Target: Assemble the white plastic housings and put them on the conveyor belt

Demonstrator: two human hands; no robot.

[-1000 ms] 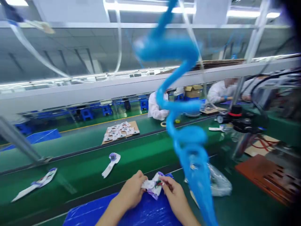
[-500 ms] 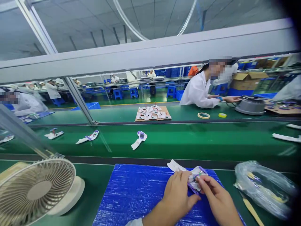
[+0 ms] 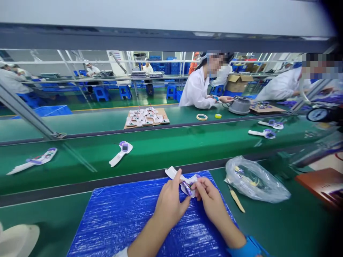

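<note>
A pistol-shaped white and purple thermometer housing (image 3: 171,172) is held between my hands, above the far edge of a blue plastic-wrapped pad (image 3: 125,214). My left hand (image 3: 169,200) grips its middle, index finger stretched along the white handle and thumb at the near side. With thumb and fingertips pinched, my right hand (image 3: 207,192) is at the housing's right end. Between the hands a purple piece (image 3: 186,188) shows inside or against the shell. Whatever small part the right fingertips may pinch is hidden.
Past the pad, a green conveyor (image 3: 171,146) carries more housings, one (image 3: 122,153) with a screen. Right of the pad are a clear plastic bag (image 3: 257,182) and a cream-handled tool (image 3: 237,200). Across the belt a co-worker (image 3: 197,87) sits near a cardboard board of housings (image 3: 165,115).
The camera view has swung right and downward. My left index finger now stretches further along the housing, and the purple piece shows more plainly between my hands. Both hands stay on the housing.
</note>
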